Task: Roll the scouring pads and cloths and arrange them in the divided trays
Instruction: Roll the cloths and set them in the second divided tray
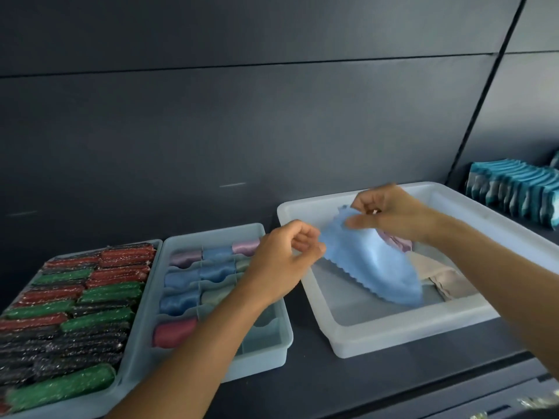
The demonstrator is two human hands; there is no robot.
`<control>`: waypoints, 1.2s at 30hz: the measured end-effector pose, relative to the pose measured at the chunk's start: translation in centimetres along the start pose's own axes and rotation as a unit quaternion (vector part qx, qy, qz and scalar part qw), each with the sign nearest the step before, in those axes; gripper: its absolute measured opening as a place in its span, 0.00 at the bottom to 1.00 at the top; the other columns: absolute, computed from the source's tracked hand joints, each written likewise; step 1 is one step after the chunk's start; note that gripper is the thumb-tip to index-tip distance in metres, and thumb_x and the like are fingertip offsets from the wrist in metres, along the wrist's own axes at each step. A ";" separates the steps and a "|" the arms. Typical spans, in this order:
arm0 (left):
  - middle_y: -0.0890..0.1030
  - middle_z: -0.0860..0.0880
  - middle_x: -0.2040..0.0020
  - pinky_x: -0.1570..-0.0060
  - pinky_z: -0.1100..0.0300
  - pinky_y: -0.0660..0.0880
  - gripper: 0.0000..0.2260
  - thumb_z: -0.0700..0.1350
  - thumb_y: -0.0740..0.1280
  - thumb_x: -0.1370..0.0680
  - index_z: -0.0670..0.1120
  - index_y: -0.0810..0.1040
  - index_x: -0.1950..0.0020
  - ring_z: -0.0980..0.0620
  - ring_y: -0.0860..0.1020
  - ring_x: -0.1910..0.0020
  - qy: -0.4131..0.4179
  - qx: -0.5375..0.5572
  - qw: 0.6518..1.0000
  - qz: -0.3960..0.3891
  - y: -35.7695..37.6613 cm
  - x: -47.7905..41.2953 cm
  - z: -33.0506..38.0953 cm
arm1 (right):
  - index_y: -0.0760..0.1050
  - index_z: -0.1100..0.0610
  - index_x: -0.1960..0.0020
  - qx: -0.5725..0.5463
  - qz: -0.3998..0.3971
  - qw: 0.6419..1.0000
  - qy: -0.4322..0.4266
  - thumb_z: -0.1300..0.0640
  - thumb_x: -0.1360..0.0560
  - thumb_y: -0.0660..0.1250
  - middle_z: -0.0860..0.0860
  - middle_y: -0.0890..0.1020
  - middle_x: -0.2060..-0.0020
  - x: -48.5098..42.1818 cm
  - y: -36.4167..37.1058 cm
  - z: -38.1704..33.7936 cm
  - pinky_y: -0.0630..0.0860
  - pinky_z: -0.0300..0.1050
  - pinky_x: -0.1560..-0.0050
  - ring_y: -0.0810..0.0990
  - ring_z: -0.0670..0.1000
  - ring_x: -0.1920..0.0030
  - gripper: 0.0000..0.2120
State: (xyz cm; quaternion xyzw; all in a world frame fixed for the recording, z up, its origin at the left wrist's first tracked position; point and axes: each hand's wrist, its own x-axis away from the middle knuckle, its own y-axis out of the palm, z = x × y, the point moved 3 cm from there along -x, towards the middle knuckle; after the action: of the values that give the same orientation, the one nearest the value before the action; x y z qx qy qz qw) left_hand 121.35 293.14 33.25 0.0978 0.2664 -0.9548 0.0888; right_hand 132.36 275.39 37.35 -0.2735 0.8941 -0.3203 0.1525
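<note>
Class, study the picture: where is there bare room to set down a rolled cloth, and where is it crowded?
Free: the front right compartments of the divided tray; the near floor of the white bin, in front of the blue cloth; the shelf strip between them. Crowded: the pad tray, packed full.

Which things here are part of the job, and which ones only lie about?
Belongs to the job: blue cloth, pinched by left hand and right hand; cloth tray; pad tray; bin of loose cloths.
Just lying about: teal stack at far right.
</note>
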 end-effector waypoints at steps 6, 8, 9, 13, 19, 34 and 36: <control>0.83 0.54 0.50 0.59 0.67 0.76 0.10 0.44 0.73 0.25 0.49 0.79 0.44 0.61 0.80 0.55 -0.013 0.154 0.980 0.122 -3.1 -0.9 2.6 | 0.78 0.67 0.60 -0.129 0.052 0.986 -0.091 0.59 0.26 0.71 0.55 0.76 0.70 0.0 -1.0 -5.6 0.66 0.42 0.62 0.69 0.52 0.67 0.10; 0.82 0.52 0.57 0.70 0.68 0.73 0.06 0.44 0.72 0.25 0.47 0.79 0.49 0.60 0.79 0.63 0.000 0.192 0.965 0.178 -4.4 -0.8 3.7 | 0.78 0.63 0.63 -0.163 0.082 0.978 -0.104 0.59 0.25 0.70 0.56 0.74 0.72 0.0 -0.9 -7.4 0.66 0.43 0.67 0.68 0.53 0.70 0.10; 0.82 0.51 0.59 0.70 0.65 0.75 0.06 0.45 0.72 0.24 0.45 0.79 0.51 0.59 0.79 0.65 0.012 0.205 0.962 0.178 -4.8 -0.7 4.3 | 0.77 0.62 0.63 -0.182 0.102 0.972 -0.107 0.60 0.25 0.70 0.55 0.74 0.73 0.1 -0.7 -8.1 0.66 0.41 0.71 0.68 0.52 0.73 0.10; 0.84 0.50 0.54 0.62 0.64 0.80 0.16 0.51 0.71 0.27 0.45 0.77 0.43 0.57 0.84 0.57 0.025 0.244 0.969 0.019 -4.3 0.0 7.1 | 0.78 0.63 0.61 -0.242 0.105 0.958 -0.113 0.56 0.22 0.65 0.58 0.78 0.72 0.2 1.1 -11.0 0.73 0.43 0.74 0.75 0.54 0.74 0.13; 0.85 0.44 0.51 0.42 0.50 0.78 0.09 0.43 0.62 0.18 0.42 0.82 0.48 0.48 0.83 0.49 0.004 0.319 0.943 0.098 -6.9 -0.2 6.2 | 0.79 0.65 0.54 -0.356 0.156 0.911 -0.139 0.54 0.19 0.59 0.63 0.83 0.63 1.1 2.5 -12.7 0.80 0.50 0.65 0.83 0.59 0.66 0.16; 0.85 0.44 0.49 0.45 0.49 0.79 0.11 0.46 0.63 0.19 0.41 0.82 0.48 0.46 0.84 0.48 0.024 0.274 0.958 0.084 -13.2 1.1 6.3 | 0.79 0.62 0.42 -0.519 0.012 0.854 -0.045 0.58 0.32 0.72 0.56 0.84 0.49 -0.3 5.6 -12.6 0.80 0.46 0.53 0.83 0.55 0.51 0.19; 0.84 0.39 0.51 0.44 0.42 0.78 0.13 0.47 0.67 0.21 0.36 0.82 0.50 0.40 0.83 0.50 0.049 0.209 0.968 0.131 -14.1 1.5 5.7 | 0.79 0.62 0.46 -0.505 0.072 0.857 -0.078 0.59 0.34 0.72 0.55 0.85 0.53 -0.3 5.2 -12.9 0.80 0.45 0.56 0.84 0.54 0.55 0.17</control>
State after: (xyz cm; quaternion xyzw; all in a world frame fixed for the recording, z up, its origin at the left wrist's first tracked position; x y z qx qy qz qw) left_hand 115.97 301.85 44.65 0.1948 0.0499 -0.9633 0.1776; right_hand 124.76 285.24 43.59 -0.2721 0.9354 0.2091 0.0851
